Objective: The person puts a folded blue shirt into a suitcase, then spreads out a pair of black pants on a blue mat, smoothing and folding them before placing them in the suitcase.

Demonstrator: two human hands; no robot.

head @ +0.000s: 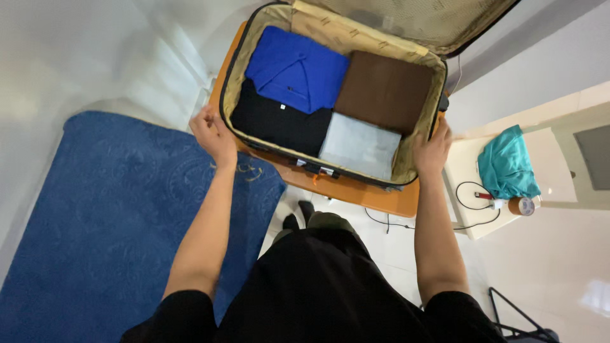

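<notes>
Hands, left point(213, 134) and right point(432, 151), clasp opposite corners of the open suitcase point(244, 141); tilted, its folded clothes point(298, 70) could slide.

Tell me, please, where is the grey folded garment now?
In the head view, the grey folded garment lies in the open suitcase, at its near right corner, beside the black garment, below the brown one, near the right hand.

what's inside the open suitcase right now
Four folded garments fill the suitcase: a blue shirt, a brown one, a black one, a grey one. Anything beneath them is covered.
</notes>
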